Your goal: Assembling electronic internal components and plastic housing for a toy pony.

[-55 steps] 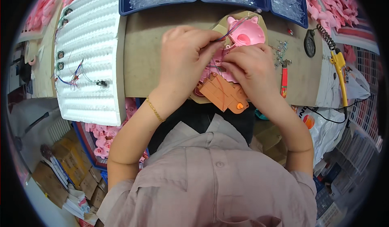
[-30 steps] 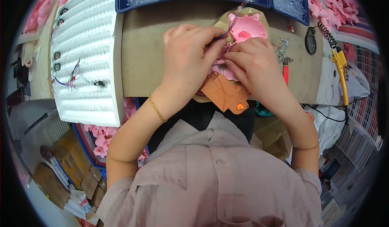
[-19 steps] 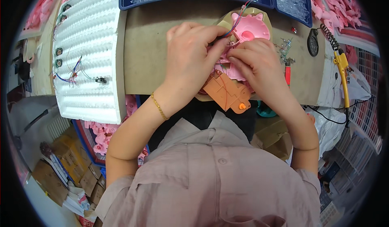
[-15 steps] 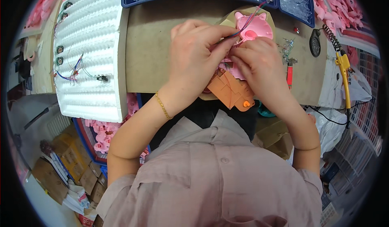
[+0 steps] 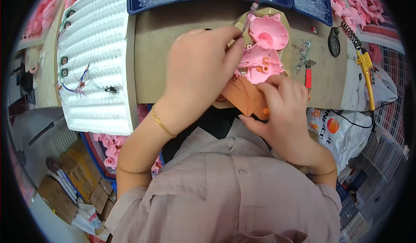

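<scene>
My left hand (image 5: 203, 63) is closed in a pinch on thin wires (image 5: 247, 24), whose connector end sticks up past the fingertips, blurred. With thumb and fingers at its right end, my right hand (image 5: 286, 110) grips a flat orange plastic plate (image 5: 243, 96) that has a small orange knob. Just beyond the plate lies a pink toy shell half (image 5: 263, 56) with small orange parts inside. Above it is another eared pink shell half (image 5: 269, 29). Both rest on a tan holder (image 5: 286, 54). My left hand hides the plate's left side.
Blue bins (image 5: 171, 9) of clear plastic pieces line the back. A white foam block (image 5: 97, 106) with wired parts stands left. Right are small metal parts (image 5: 303, 54), red-handled pliers (image 5: 308, 80), a black oval part (image 5: 334, 43) and a yellow tool (image 5: 367, 67) on a coiled cord.
My right hand has moved from the pink shell down toward me, onto the orange plate's end. My left hand has shifted slightly left with the wires, uncovering the shell's inside.
</scene>
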`<state>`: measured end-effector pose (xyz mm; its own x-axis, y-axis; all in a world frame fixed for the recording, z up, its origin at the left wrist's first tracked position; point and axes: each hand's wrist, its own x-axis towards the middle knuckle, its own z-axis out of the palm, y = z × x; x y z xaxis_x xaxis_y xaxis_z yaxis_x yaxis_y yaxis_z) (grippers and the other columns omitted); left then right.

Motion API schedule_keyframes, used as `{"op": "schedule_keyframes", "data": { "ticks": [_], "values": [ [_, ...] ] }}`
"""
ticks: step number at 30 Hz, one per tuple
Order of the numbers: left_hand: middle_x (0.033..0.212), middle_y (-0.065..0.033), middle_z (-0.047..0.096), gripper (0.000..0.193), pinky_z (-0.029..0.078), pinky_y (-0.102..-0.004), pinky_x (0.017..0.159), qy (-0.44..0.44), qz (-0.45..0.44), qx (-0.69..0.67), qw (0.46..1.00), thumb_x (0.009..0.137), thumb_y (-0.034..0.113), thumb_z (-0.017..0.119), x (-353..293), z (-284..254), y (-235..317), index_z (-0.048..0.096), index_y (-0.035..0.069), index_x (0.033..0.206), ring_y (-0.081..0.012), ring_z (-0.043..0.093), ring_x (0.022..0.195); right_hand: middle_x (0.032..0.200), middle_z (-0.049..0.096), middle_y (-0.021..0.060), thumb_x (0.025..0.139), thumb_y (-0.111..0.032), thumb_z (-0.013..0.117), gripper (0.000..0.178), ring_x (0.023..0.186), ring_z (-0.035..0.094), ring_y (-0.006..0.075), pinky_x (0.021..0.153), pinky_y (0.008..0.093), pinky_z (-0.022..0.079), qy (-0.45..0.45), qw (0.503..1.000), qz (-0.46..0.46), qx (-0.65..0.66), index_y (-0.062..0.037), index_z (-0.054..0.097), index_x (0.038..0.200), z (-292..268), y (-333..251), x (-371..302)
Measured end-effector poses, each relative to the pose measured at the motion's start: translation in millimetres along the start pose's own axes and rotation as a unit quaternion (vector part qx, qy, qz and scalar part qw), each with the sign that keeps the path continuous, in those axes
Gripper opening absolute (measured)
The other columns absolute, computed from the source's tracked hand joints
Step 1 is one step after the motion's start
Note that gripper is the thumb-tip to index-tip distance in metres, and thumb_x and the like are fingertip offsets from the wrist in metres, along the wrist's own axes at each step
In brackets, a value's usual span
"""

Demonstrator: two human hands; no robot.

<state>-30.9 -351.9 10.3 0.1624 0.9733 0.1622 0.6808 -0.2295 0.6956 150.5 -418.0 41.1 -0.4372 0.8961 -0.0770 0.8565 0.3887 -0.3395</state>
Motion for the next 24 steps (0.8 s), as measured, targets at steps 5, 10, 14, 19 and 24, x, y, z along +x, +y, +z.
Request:
{"op": "schedule_keyframes", "data": {
  "ticks": [5,10,14,19,24],
  "values": [
    [0.076,-0.0019,0.066,0.020,0.037,-0.0180,0.061,-0.091,-0.194,-0.399,0.892,0.090,0.018,0.058,3.9,-3.8,-22.7,0.067,0.001,0.097,-0.0026,0.051,0.071,0.117,0.053,0.0114,0.064,-0.007,0.075,0.056,0.099,0.055,0.0238,0.075,0.0310,0.047,-0.006,0.990,-0.030,0.137,-0.0032,0.055,0.117,-16.7,28.4,18.7],
    [0.092,-0.0045,0.068,0.027,0.042,-0.0197,0.071,0.022,-0.173,-0.499,0.849,0.091,0.015,0.056,-20.0,7.7,-19.2,0.062,0.000,0.112,-0.0067,0.057,0.081,0.120,0.052,0.0133,0.064,0.000,0.072,0.057,0.103,0.054,0.0264,0.078,0.0315,0.048,0.040,0.977,-0.153,0.145,-0.0030,0.057,0.119,1.7,40.8,33.9],
    [0.102,-0.0084,0.066,0.029,0.047,-0.0272,0.076,0.105,-0.021,-0.271,0.957,0.085,0.008,0.062,-50.7,7.6,-30.2,0.060,0.002,0.113,-0.0165,0.062,0.086,0.114,0.053,0.0161,0.058,0.001,0.071,0.057,0.103,0.055,0.0344,0.087,0.0401,0.047,0.072,0.972,-0.193,0.117,-0.0003,0.058,0.114,8.4,48.4,39.1],
    [0.111,-0.0071,0.064,0.041,0.048,-0.0330,0.079,0.046,0.227,0.075,0.970,0.073,0.008,0.068,-74.9,5.5,-43.0,0.063,0.006,0.113,-0.0214,0.062,0.096,0.117,0.054,0.0141,0.059,0.001,0.070,0.058,0.105,0.054,0.0310,0.083,0.0374,0.048,0.038,0.975,-0.197,0.098,-0.0038,0.060,0.116,-0.7,47.3,48.9],
    [0.119,-0.0069,0.060,0.048,0.045,-0.0328,0.085,0.037,0.213,0.128,0.968,0.071,0.011,0.068,-83.2,8.3,-42.0,0.060,0.006,0.119,-0.0194,0.059,0.104,0.117,0.055,0.0112,0.060,-0.003,0.073,0.059,0.106,0.054,0.0296,0.088,0.0364,0.046,-0.040,0.980,-0.155,0.121,-0.0053,0.059,0.117,-11.8,44.8,55.1]
  ]
}}
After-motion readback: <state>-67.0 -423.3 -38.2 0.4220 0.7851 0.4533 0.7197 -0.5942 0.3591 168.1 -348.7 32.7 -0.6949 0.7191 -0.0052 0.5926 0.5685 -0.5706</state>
